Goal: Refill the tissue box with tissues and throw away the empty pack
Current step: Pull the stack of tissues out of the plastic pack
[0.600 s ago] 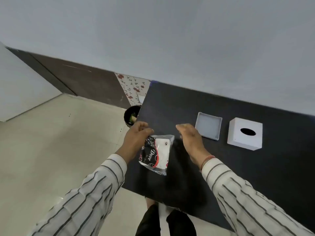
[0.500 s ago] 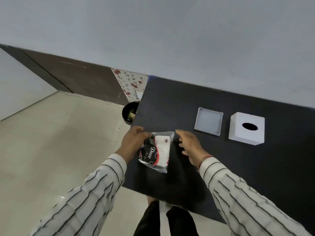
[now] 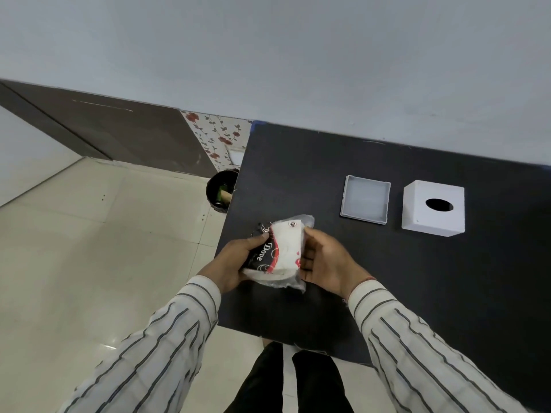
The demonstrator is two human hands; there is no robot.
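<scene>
A plastic tissue pack [image 3: 283, 251], black, red and white with white tissues inside, is held above the near left part of the black table [image 3: 417, 278]. My left hand [image 3: 235, 260] grips its left side and my right hand [image 3: 325, 260] holds its right side. The white tissue box cover [image 3: 433, 208], with an oval hole on top, stands at the back right. Its shallow white base tray [image 3: 366, 203] lies just left of it, open and empty.
A black waste bin [image 3: 222, 190] with some rubbish inside stands on the tiled floor beside the table's left edge. A flowered panel [image 3: 217, 138] leans against the wall behind it. My legs show below the table's near edge.
My right hand has closed onto the pack's right side, so both hands now hold it. The pack has turned more upright between them.
</scene>
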